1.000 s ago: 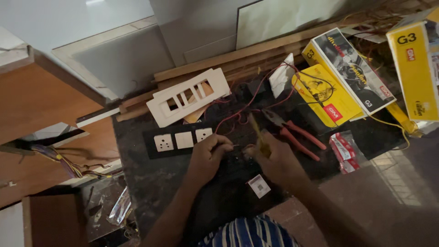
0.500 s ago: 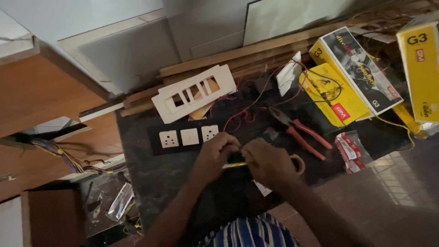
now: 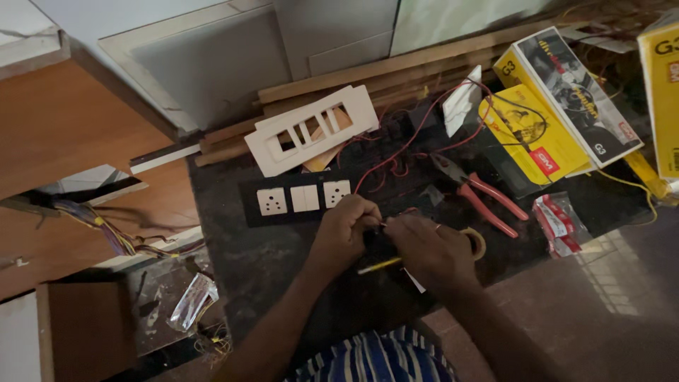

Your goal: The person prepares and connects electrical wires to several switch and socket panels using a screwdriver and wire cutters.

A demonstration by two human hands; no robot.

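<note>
Wires (image 3: 387, 225) vanish between both hands' (image 3: 346, 230) grip.

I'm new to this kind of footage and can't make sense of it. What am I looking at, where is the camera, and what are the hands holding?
There is no machine: a person works with bare hands, filmed from a camera on their head looking down. The left hand and right hand meet over a dark slab, pinching red wires; the right also grips a thin yellow tool. Nearby lie a black switch strip with white sockets, a white cover frame, red-handled pliers and yellow boxes.
</note>
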